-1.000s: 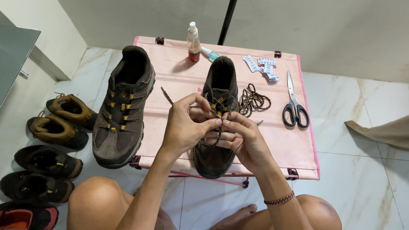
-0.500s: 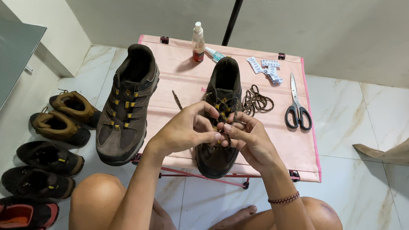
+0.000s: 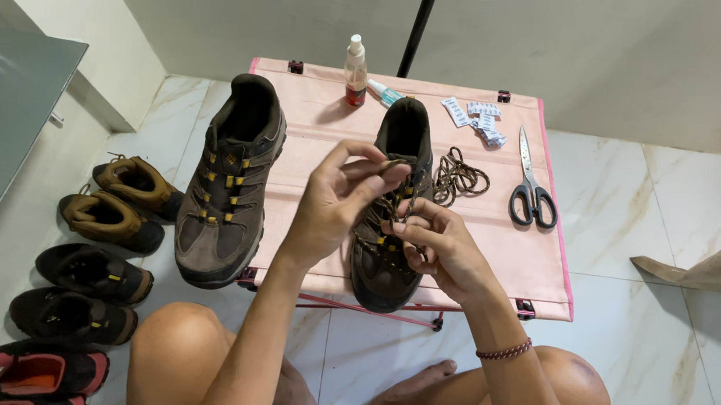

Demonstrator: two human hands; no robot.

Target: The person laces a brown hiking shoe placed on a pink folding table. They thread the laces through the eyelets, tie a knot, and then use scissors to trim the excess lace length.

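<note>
- Dark brown lace-up hiking shoe (image 3: pixel 383 258), suede and mesh: stood upright on the near half of the tabletop, toe toward the person, heel toward the wall. It is partly covered by both hands.
- Thin dark brown shoelace (image 3: pixel 411 200): drawn up out of the upper eyelets, one strand held taut between the two hands above the tongue.
- Left hand (image 3: pixel 339 200): raised over the shoe, thumb and forefinger pinched together on the lace end, remaining fingers curled.
- Right hand (image 3: pixel 437 247): set lower, against the eyelet row, fingertips closed on the lace where it leaves the shoe.
- Handling note (judgement): the lacing is best served by even tension on both strands, the lace kept flat and untwisted, the shoe steadied by the lower hand so that it is not dragged across the tabletop.
- Matching brown shoe with yellow lace loops (image 3: pixel 230 186): laid well to the left, fully laced.
- Loose coil of spare brown lace (image 3: pixel 460 175): just beside the worked shoe, on the right.
- Black-handled scissors (image 3: pixel 531 192): further right, blades closed.
- Small spray bottle with red base (image 3: pixel 355 72): at the far edge.
- Pink fabric folding tabletop (image 3: pixel 314 136).
- Row of further shoes (image 3: pixel 94 274): on the floor, left.
</note>
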